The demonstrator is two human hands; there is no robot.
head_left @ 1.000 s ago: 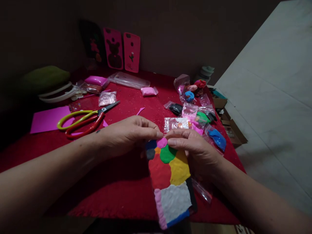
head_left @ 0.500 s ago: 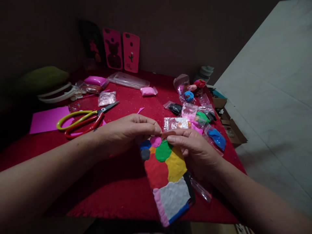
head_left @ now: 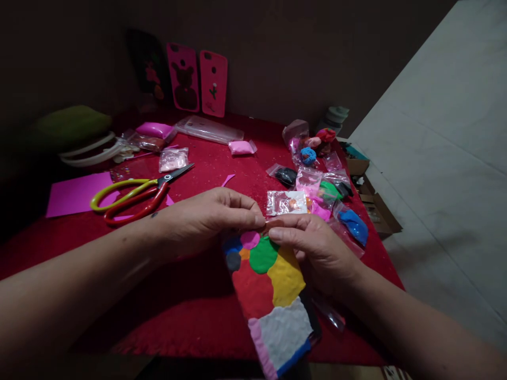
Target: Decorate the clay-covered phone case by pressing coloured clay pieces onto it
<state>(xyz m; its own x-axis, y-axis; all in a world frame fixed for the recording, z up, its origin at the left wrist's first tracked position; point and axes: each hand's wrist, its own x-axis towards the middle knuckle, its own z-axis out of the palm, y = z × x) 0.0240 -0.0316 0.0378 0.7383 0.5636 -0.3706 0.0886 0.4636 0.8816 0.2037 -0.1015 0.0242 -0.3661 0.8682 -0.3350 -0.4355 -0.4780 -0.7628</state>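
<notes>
A phone case (head_left: 253,290) covered with patches of coloured clay, among them red, yellow, green and grey-white, slants toward me over the near part of the table. My left hand (head_left: 222,214) is closed in a pinch at its far edge, thumb and forefinger pressed together. My right hand (head_left: 320,245) grips the case's far right side, thumb on top near the green patch. The fingertips of both hands almost meet there. A small brownish bit (head_left: 276,222) shows at the right fingertips; where it ends is hidden.
Scissors (head_left: 140,198) lie on a pink sheet (head_left: 75,192) at the left. Bags of coloured clay (head_left: 309,182) crowd the right side of the red-covered table (head_left: 166,311). Decorated phone cases (head_left: 214,84) lean on the back wall. A clear case (head_left: 209,129) lies before them.
The clay-covered case and both hands have shifted slightly down and toward me. Both hands keep their pinch at the case's far edge.
</notes>
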